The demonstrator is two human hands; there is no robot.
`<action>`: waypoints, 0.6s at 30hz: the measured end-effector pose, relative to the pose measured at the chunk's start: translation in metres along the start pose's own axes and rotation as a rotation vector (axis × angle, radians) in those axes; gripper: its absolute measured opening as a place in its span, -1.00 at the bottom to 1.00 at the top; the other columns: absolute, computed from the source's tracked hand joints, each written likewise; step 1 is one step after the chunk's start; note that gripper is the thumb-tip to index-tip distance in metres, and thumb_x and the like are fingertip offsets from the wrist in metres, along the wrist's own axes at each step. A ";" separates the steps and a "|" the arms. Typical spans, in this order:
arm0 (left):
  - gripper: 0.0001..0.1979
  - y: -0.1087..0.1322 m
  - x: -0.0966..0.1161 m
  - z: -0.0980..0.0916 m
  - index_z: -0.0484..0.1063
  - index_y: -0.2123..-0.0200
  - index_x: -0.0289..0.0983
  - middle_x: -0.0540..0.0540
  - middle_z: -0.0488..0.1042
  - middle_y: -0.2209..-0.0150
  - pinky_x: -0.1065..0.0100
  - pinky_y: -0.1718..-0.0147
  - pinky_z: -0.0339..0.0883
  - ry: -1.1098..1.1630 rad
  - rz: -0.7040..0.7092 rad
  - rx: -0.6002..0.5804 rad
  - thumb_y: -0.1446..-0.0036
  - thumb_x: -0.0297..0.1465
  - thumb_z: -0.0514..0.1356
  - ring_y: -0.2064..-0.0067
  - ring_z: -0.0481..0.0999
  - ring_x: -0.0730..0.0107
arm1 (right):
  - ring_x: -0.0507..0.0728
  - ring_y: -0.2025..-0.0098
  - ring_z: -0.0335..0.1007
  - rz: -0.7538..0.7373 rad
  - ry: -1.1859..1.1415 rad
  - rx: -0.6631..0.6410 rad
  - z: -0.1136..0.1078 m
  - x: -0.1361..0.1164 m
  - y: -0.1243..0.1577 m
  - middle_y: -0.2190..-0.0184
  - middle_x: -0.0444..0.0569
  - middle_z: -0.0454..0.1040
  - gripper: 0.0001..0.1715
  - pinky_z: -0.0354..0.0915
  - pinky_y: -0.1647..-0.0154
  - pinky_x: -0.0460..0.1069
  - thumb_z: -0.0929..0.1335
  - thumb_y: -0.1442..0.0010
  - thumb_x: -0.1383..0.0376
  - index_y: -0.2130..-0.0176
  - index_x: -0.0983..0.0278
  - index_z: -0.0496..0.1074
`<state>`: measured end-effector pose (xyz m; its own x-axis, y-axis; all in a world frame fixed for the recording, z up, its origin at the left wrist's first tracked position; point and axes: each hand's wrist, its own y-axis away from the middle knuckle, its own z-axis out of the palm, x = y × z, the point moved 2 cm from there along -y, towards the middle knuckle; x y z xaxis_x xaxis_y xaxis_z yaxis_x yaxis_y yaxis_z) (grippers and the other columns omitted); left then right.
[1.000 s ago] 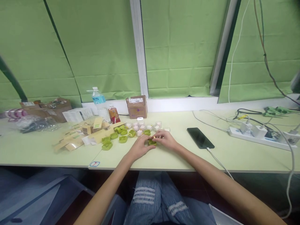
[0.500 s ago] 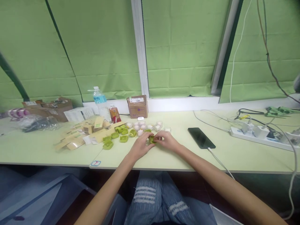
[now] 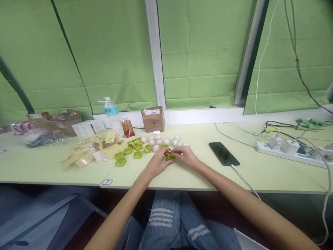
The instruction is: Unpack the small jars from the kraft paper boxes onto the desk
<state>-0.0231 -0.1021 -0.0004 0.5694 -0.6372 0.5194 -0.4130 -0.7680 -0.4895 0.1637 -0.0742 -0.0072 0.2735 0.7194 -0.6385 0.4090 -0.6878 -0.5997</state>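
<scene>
My left hand and my right hand meet over the pale green table, both pinched on one small green plastic case held between their fingertips. Just left of the hands lie several more green cases. Behind the hands stand several small clear cups with white contents. Flat tan cardboard packets are piled further left.
A black phone on a white cable lies to the right. A power strip with plugs sits at far right. A brown box, a water bottle and a small drink carton stand at the back.
Both hands stay together on the green case and have shifted it slightly; the view has drifted a little. Nothing else on the table moved.
</scene>
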 end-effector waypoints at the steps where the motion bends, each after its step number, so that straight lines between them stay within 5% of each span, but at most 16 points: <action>1: -0.55 0.000 0.000 0.000 0.39 -0.10 -0.21 -0.17 0.52 -0.02 0.16 0.09 0.42 0.004 -0.011 -0.002 -0.16 -0.29 0.35 0.05 0.52 0.15 | 0.14 0.26 0.54 0.030 -0.030 -0.013 0.000 0.002 -0.001 0.26 -0.01 0.67 -0.86 0.39 0.17 0.00 0.42 -0.27 0.33 0.21 0.27 0.64; 10: -0.56 0.003 0.002 -0.002 0.33 -0.16 -0.20 -0.19 0.48 -0.06 0.16 0.08 0.43 0.003 -0.022 -0.001 -0.24 -0.31 0.27 0.04 0.52 0.17 | 0.08 0.31 0.48 -0.039 0.035 -0.089 -0.003 0.002 0.001 0.26 -0.01 0.64 -0.83 0.34 0.22 -0.04 0.40 -0.28 0.37 0.14 0.29 0.61; 18: -0.55 0.003 0.003 0.000 0.35 -0.14 -0.21 -0.18 0.50 0.00 0.18 0.16 0.40 0.057 0.013 -0.052 -0.21 -0.28 0.30 0.22 0.46 0.29 | 0.07 0.34 0.38 -0.202 0.261 -0.132 -0.004 -0.002 0.001 0.39 -0.05 0.54 -0.89 0.27 0.26 -0.07 0.43 -0.24 0.47 0.28 0.29 0.59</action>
<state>-0.0233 -0.1063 -0.0003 0.5228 -0.6485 0.5533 -0.4573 -0.7611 -0.4601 0.1668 -0.0757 -0.0045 0.3818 0.8519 -0.3584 0.5819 -0.5228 -0.6229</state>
